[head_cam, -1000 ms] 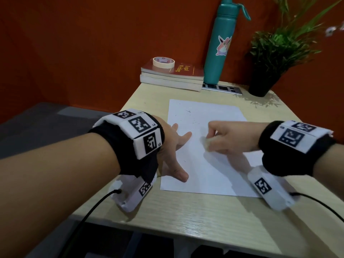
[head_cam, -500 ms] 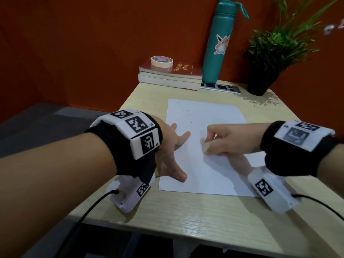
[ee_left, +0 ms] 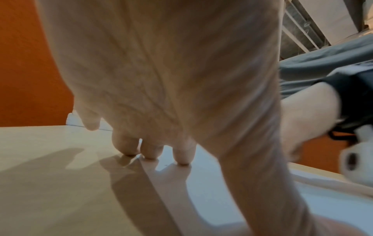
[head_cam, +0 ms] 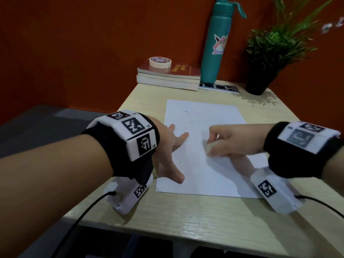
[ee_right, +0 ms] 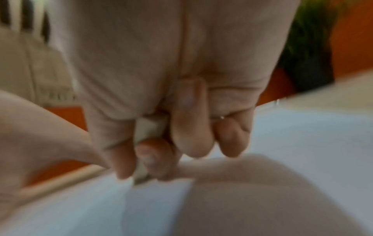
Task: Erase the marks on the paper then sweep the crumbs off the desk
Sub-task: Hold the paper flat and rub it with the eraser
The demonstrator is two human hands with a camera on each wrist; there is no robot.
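A white sheet of paper (head_cam: 202,116) lies on the light wooden desk (head_cam: 186,220), with small dark marks and crumbs (head_cam: 184,111) near its far left part. My left hand (head_cam: 175,153) lies spread on the paper's left edge, straight fingertips (ee_left: 182,158) pressing down. My right hand (head_cam: 229,142) grips a pale eraser (head_cam: 211,148) and holds it against the middle of the sheet. In the blurred right wrist view the eraser (ee_right: 149,127) sits pinched between thumb and curled fingers, its tip on the paper (ee_right: 302,143).
At the desk's back stand stacked books (head_cam: 167,77) with a tape roll (head_cam: 160,62) on top, a teal bottle (head_cam: 216,43), a marker strip (head_cam: 219,88) and a potted plant (head_cam: 266,53). An orange wall lies behind. Cables trail from both wrists.
The right hand with the eraser has shifted slightly back and forth on the middle of the paper. The left hand has stayed in place on the paper's left edge.
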